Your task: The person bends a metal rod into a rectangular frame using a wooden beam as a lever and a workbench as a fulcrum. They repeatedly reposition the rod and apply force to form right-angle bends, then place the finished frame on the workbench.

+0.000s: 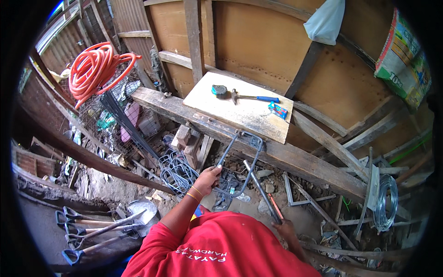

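Observation:
My left hand (206, 179) is closed round one side of a bent steel rod frame (225, 154), roughly rectangular like a rebar stirrup. Its far end rests over a thick wooden beam (318, 171), by some small metal pegs. Low on the right, my right hand (285, 228) grips the near end of a dark metal pipe (263, 191), whose pale far tip points up toward the frame. Whether the pipe touches the frame I cannot tell. An orange-red bar (275, 206) shows beside the pipe. Several similar bent frames (177, 171) lie piled left of my left hand.
On a pale board (203, 92) behind the beam lie a tape measure (220, 91), a blue-handled hammer (251, 97) and a small packet (278, 111). Shovels (101, 226) lie at lower left. An orange hose (94, 69), straight rods (122, 115) and a wire coil (386, 203) flank the rubble.

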A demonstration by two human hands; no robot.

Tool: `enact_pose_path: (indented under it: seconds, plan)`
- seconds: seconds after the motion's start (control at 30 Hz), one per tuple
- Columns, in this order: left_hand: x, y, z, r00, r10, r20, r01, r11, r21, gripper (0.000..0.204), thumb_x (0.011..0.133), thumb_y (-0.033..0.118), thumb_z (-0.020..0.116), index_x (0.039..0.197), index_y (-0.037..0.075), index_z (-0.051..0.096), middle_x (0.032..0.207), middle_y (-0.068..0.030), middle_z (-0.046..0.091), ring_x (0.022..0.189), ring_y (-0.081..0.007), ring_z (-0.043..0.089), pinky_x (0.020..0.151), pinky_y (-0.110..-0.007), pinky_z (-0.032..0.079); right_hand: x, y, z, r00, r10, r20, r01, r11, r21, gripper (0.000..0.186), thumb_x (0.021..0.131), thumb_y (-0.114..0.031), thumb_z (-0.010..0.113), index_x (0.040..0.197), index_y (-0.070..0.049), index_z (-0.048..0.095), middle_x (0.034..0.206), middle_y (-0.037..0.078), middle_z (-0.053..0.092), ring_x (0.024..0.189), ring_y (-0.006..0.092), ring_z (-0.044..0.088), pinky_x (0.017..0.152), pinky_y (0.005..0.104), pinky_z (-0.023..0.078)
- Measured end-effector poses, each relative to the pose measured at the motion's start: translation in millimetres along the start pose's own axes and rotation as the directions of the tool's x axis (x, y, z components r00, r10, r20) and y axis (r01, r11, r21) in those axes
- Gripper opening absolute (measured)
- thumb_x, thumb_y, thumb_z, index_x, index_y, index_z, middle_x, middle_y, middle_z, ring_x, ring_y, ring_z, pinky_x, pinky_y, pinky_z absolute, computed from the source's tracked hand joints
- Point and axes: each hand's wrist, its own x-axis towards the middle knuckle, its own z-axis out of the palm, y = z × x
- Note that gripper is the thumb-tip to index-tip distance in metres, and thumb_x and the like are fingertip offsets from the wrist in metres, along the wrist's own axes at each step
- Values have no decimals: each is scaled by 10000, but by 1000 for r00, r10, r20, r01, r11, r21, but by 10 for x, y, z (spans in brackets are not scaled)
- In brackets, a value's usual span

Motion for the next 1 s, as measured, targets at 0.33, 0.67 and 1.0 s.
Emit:
enact_pose_path:
  seconds: [0.33,0.67,1.0]
  plan:
    - [-214,10,83,994,0,109,35,949,-313,295,1029,387,589,849,175,493,579,38,375,460,-126,361,474,-336,336,251,-33,22,964,-257,-72,253,966,-61,455,804,-433,802,882,0,687,752,179,679,699,300,663,682,417,517]
    - [-1179,-432,-1293,814,279,-509,-458,848,-267,345,1022,458,592,856,193,446,559,51,323,426,-113,310,429,-311,293,84,893,310,991,-56,-124,32,981,-193,474,814,-480,767,871,-12,720,801,204,708,775,396,700,712,471,524]
    - [-610,-1415,-2855,415,134,-900,161,963,218,915,974,535,562,1586,-13,158,1526,-306,420,1378,-419,476,1106,-466,405,563,1638,380,991,-123,-42,96,911,-401,388,845,-464,742,946,-89,755,802,194,712,803,403,712,704,501,537]
